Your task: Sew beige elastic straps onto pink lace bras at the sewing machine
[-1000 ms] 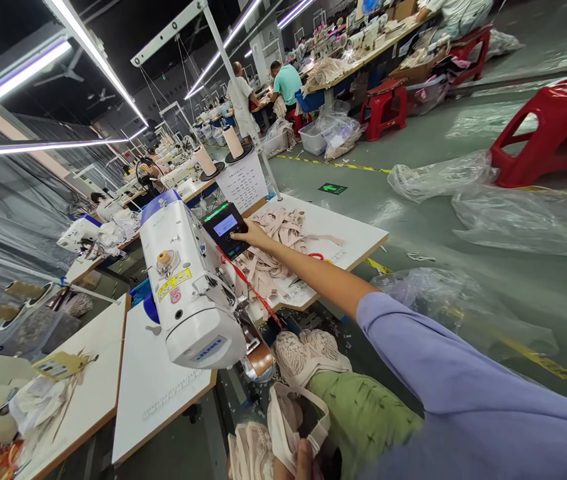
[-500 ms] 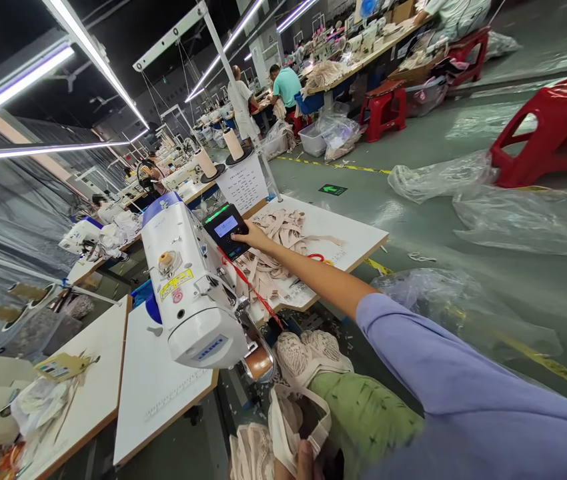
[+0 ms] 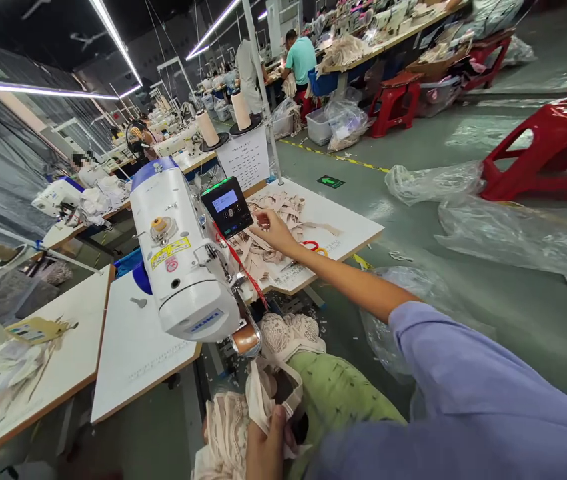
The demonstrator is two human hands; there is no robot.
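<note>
My left hand (image 3: pixel 267 441) is closed on a beige bra (image 3: pixel 259 393) at the bottom, its thumb pressed over a strap. My right hand (image 3: pixel 274 232) reaches out beside the lower right corner of a black control panel (image 3: pixel 227 207) with a lit screen. Its fingers are loosely bent and apart, with nothing seen in them. The panel is fixed to a white JUKI sewing machine (image 3: pixel 183 247). Another beige lace bra (image 3: pixel 291 333) lies on my lap, and a bunch of beige lace pieces (image 3: pixel 226 433) hangs left of my left hand.
Beige straps (image 3: pixel 283 207) are heaped on the white table (image 3: pixel 358 227) behind the machine, near red-handled scissors (image 3: pixel 311 245). Two thread cones (image 3: pixel 207 128) stand above. Red stools (image 3: pixel 538 147) and plastic bags (image 3: pixel 528 227) are on the floor at right. Other people sit farther back.
My right hand has drawn back from the panel's buttons to its lower right edge. My left hand still grips the bra. The view has shifted slightly.
</note>
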